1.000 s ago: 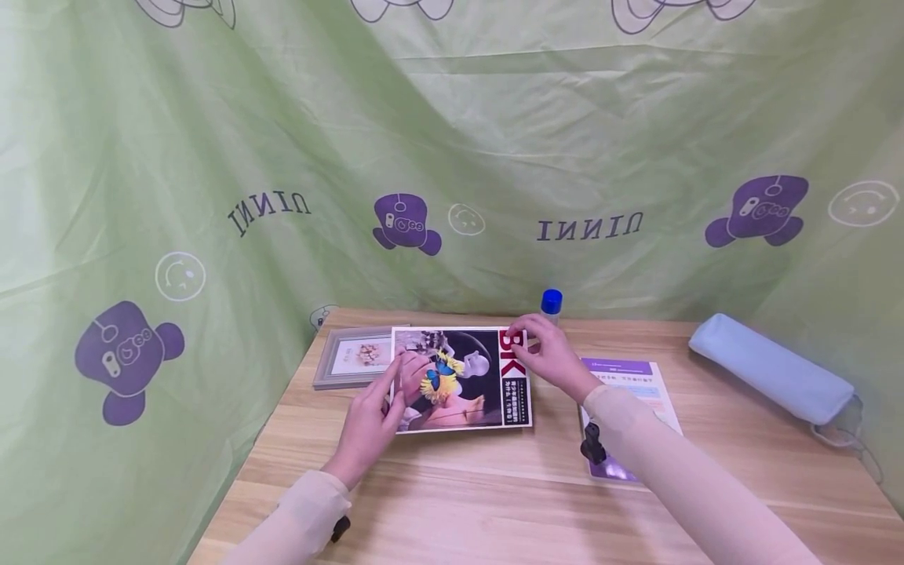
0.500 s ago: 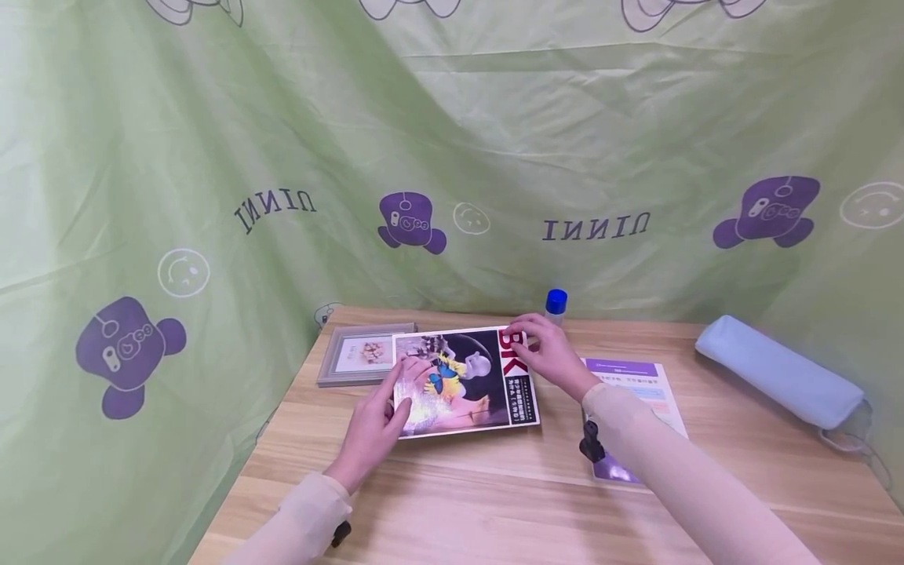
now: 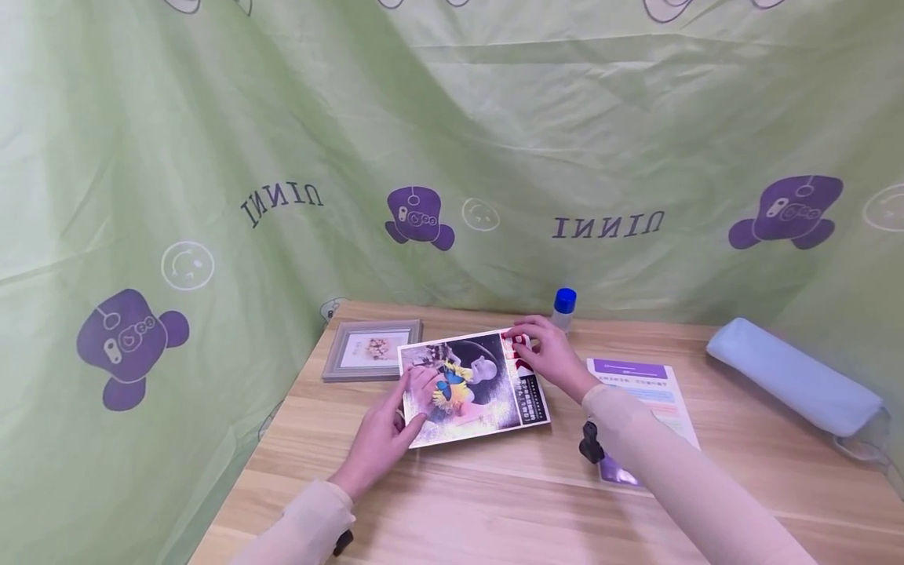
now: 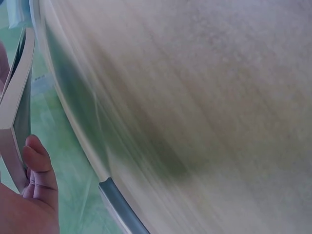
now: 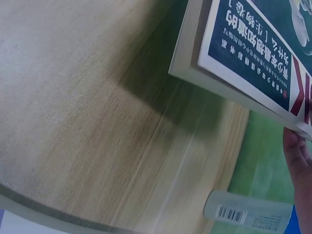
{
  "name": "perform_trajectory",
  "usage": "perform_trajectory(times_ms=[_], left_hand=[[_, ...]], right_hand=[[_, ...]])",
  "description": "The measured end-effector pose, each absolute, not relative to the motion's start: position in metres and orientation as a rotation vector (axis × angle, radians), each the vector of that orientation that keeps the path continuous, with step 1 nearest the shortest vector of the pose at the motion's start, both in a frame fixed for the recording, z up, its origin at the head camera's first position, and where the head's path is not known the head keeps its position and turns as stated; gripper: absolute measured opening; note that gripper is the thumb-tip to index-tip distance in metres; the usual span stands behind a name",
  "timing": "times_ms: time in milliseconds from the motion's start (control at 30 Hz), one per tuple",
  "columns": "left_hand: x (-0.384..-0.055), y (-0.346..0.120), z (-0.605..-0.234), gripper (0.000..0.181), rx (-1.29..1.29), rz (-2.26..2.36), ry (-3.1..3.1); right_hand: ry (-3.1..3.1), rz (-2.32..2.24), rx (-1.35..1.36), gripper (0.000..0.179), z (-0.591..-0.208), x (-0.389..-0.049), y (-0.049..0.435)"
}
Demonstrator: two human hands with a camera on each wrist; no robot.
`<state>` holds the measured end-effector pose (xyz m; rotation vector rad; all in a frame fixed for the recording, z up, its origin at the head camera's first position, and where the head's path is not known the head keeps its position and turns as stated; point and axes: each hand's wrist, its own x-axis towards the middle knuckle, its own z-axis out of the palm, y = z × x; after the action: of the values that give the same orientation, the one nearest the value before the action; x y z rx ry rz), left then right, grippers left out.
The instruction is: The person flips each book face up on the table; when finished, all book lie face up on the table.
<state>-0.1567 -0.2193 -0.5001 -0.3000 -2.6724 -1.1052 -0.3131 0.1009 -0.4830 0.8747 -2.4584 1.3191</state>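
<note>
Both hands hold a thick paperback book with a butterfly and yellow flower on its glossy cover. It is raised above the wooden table, its shadow showing in the right wrist view. My left hand grips the left edge; in the left wrist view fingers curl at the book's edge. At the far right corner, my right hand pinches the book beside the red letters. In the right wrist view that hand is partly cut off. The book partly overlaps a grey picture frame in the head view.
Behind the right hand stands a clear bottle with a blue cap. A purple-and-white booklet lies partly under the right forearm. A light blue pencil case is at the far right. Green printed cloth hangs around the table.
The book has turned slightly counterclockwise, its left side coming nearer to me, and more of the picture frame shows. Both hands keep their hold. The head view has shifted a little.
</note>
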Motion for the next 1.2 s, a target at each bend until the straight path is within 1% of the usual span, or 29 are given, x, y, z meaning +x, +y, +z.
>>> perform_trajectory(times_ms=[500, 833, 1200], left_hand=[[-0.153, -0.215, -0.509, 0.085, -0.288, -1.123, -2.761], [-0.15, -0.216, -0.512, 0.083, -0.303, -1.204, -2.828], [-0.149, -0.221, -0.522, 0.085, -0.343, -1.196, -2.898]], right_hand=[[-2.579, 1.191, 0.871, 0.023, -0.488, -0.319, 0.099], [-2.689, 1.174, 0.856, 0.029, -0.496, -0.316, 0.095], [-2.786, 1.086, 0.886, 0.028, -0.505, -0.321, 0.087]])
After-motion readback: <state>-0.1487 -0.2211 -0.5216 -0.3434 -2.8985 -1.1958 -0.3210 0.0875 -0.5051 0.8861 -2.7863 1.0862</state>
